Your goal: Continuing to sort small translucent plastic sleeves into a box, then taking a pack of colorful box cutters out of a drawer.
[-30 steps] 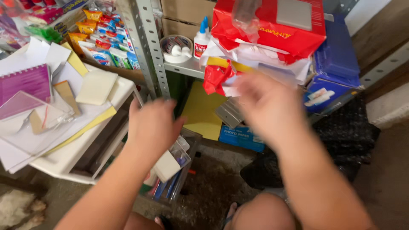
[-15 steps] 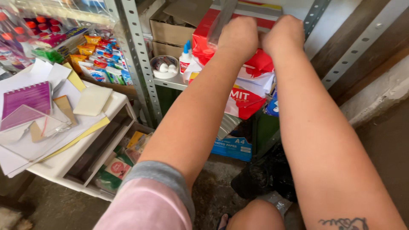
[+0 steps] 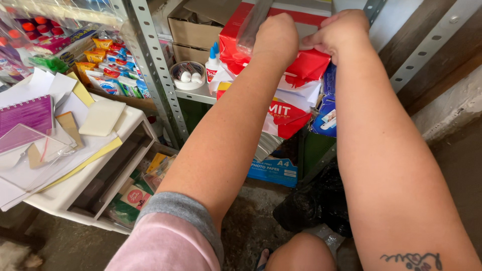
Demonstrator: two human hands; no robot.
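Both arms are up at the shelf (image 3: 193,95). Left hand (image 3: 275,36) is fisted around a clear plastic sleeve (image 3: 252,22), pinning it against the top of the red paper ream (image 3: 306,62). Right hand (image 3: 340,31) is closed too, fingers pinching at the ream's top edge just beside the left; what exactly it grips is hidden. The sleeve stands up from the fist, so the hold is near its lower end. The ream sits on a stack of more torn-open reams, wrap hanging loose, probably why two hands are on it.

Containers:
- White bowl (image 3: 188,76) on the shelf: small white items and oddments.
- Glue bottle (image 3: 212,65) just beside the bowl.
- Cardboard box (image 3: 193,32) behind: contents not visible.
- White bench (image 3: 115,145) at left: papers, a purple notebook (image 3: 25,114), open drawers with packets.
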